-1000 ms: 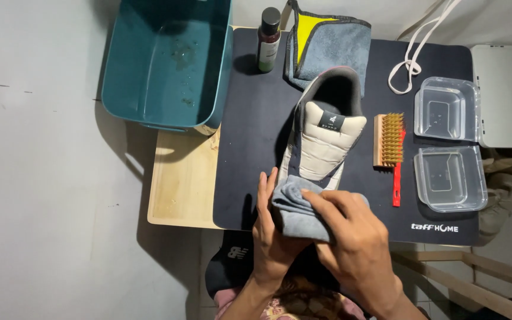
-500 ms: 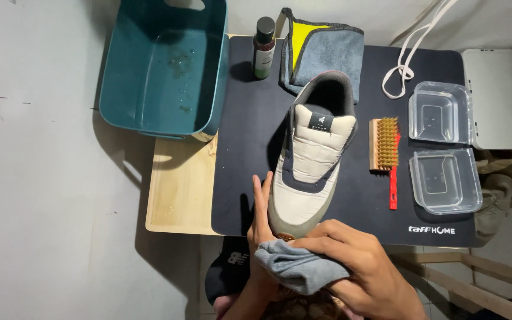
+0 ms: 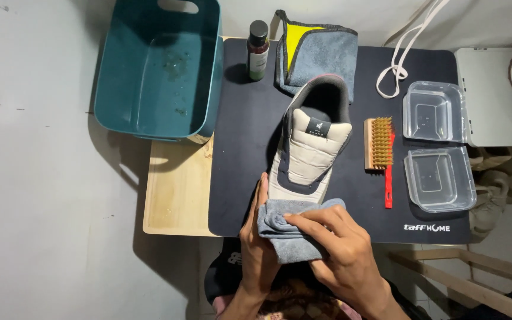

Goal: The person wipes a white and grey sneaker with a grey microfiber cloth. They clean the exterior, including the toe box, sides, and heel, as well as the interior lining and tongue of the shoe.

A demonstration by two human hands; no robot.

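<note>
Dark mat (image 3: 244, 154) on worktop: both hands, left hand (image 3: 258, 249) and right hand (image 3: 339, 249), press grey cloth (image 3: 291, 234) on sneaker (image 3: 309, 148) toe; wiping apparently midway, brush (image 3: 379, 145) beyond unused.

Right hand (image 3: 345, 255) presses a grey cloth (image 3: 291, 231) over the toe of a beige-grey sneaker (image 3: 310, 145) on a dark mat (image 3: 244, 160). Left hand (image 3: 256, 243) steadies the toe's left side, seemingly touching the cloth too. Right of the shoe: brush (image 3: 379, 145), two clear containers (image 3: 437, 145). Far side: bottle (image 3: 258, 50), folded grey-yellow cloth (image 3: 318, 53); teal tub (image 3: 158, 68) at far left.
</note>
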